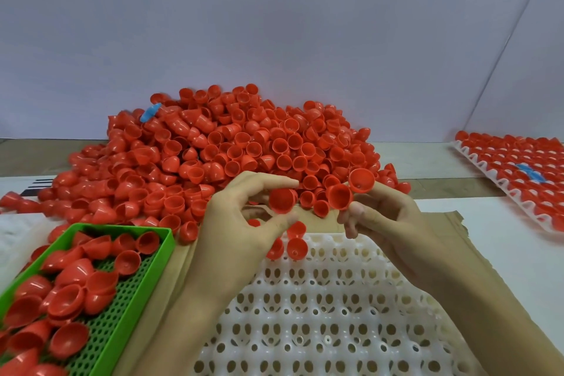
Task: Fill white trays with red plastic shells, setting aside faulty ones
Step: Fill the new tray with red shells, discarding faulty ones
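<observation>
- The left hand (244, 220) pinches one red shell (282, 200) between the thumb and the index finger, over the far edge of the white tray (320, 308).
- The right hand (387, 217) grips two more shells (339, 196) with curled fingers. They touch each other, and their open sides face the camera.
- The white tray lies at the near edge of the table, between the two forearms. Almost all its cups are bare.
- Three placed shells (296, 249) sit close together at the far left corner of this tray.
- A big pile of shells (229, 143) covers the middle of the table, behind the hands, and reaches toward the left edge.
- A green basket (146, 278) with small holes stands at the near left corner. It holds many loose shells.
- A second tray (502, 188), full of shells, lies at the right edge of the table, well apart from the hands. A blue piece (529, 173) lies on top of it.
- A sheet of cardboard (442, 229) lies under the white tray.
</observation>
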